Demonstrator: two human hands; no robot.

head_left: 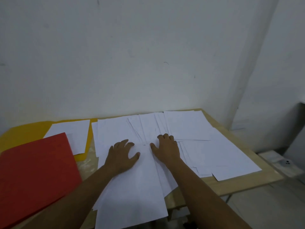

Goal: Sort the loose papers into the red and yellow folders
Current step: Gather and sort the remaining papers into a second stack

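Front sheet (132, 204) lies lengthwise away; both hands' fingers (127, 143) spread, pressing papers (189, 126)

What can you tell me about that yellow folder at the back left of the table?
The yellow folder lies flat at the table's far left corner, close to the wall. It looks like thin, plain card, bright yellow with a rounded corner. A white sheet rests on top of it, and the red folder overlaps its near part, so only its far strip and right edge show. Whether it is open or closed cannot be told. Neither hand touches it.
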